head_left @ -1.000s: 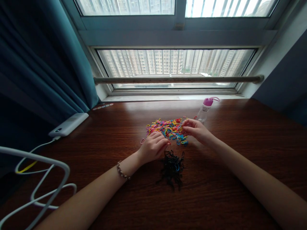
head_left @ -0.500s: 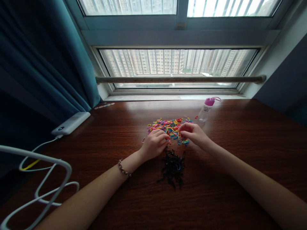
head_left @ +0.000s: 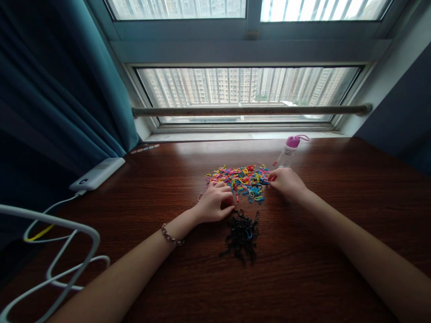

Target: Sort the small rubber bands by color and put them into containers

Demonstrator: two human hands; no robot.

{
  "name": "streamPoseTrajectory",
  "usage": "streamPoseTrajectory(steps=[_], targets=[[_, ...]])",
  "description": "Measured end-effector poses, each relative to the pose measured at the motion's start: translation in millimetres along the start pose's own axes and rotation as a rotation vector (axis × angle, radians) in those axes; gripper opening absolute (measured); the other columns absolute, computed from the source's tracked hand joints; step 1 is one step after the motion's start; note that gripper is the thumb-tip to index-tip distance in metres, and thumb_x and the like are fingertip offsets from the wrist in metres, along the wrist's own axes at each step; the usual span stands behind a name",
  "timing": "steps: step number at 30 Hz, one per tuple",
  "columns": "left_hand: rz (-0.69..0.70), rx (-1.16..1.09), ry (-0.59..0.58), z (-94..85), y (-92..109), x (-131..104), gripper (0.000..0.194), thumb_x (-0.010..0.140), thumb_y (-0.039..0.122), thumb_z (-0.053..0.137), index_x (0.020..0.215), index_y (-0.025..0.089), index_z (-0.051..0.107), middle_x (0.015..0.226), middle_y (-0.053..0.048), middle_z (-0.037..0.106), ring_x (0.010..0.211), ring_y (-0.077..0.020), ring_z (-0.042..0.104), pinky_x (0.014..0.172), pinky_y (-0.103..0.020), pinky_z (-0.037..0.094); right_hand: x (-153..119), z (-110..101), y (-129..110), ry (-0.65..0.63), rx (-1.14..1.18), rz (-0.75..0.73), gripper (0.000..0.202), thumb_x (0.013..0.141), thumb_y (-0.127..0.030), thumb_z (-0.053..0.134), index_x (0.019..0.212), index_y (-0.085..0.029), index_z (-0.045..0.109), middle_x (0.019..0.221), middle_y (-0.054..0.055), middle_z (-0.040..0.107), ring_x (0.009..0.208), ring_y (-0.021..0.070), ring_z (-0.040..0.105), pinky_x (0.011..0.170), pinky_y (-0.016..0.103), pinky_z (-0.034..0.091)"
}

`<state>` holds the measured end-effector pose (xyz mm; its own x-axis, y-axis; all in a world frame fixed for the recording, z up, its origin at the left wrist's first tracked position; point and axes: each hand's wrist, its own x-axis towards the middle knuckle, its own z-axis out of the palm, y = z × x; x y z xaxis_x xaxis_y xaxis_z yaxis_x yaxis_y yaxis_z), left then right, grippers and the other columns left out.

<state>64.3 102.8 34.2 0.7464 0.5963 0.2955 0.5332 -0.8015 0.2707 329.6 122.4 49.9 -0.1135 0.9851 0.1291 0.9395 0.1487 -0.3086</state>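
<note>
We are noting the left hand half-curled, seemingly empty, and the right hand pinching, hold indeterminable, at the coloured bands' right edge on the bench, light single picking being advisable.

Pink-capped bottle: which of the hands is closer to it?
Right. The right hand is just in front of the bottle, hiding its base; the left hand is farther off, in front and to the left.

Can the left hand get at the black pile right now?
Probably yes: the left hand is close to the black pile, nothing visible stands between them, and the right hand is out of the way, by the colourful pile.
</note>
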Motion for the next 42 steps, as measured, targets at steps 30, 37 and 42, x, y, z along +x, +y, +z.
streamPoseTrajectory(steps=[30,37,42], targets=[[-0.412,-0.097,0.650,5.6,-36,-3,0.011,0.080,0.020,0.048,0.085,0.017,0.057,0.080,-0.003,0.058,0.078,-0.0166,0.054,0.070,-0.030,0.045,-6,10,-22,0.059,0.068,-0.073,0.008,0.083,-0.017,0.042,0.080,-0.016,0.050,0.082,0.009,0.060,0.074,0.0180,0.057,0.065,0.026,0.040],[-0.523,-0.091,0.418,11.3,-45,0,0.036,0.070,0.020,0.057,0.106,0.016,0.056,0.113,-0.008,0.057,0.112,-0.0240,0.048,0.098,-0.040,0.037,-22,0,-51,-0.338,0.787,-0.245,0.014,0.071,-0.027,0.061,0.071,-0.016,0.054,0.061,-0.002,0.057,0.055,0.0107,0.054,0.052,0.022,0.042],[-0.473,-0.133,0.312,8.8,-41,0,0.037,0.068,0.024,0.059,0.104,0.018,0.059,0.112,-0.007,0.058,0.108,-0.0223,0.051,0.096,-0.036,0.039,-38,7,-64,-0.737,0.896,-0.394,0.020,0.066,-0.030,0.067,0.076,-0.014,0.061,0.066,0.000,0.062,0.062,0.0115,0.059,0.055,0.021,0.047]])
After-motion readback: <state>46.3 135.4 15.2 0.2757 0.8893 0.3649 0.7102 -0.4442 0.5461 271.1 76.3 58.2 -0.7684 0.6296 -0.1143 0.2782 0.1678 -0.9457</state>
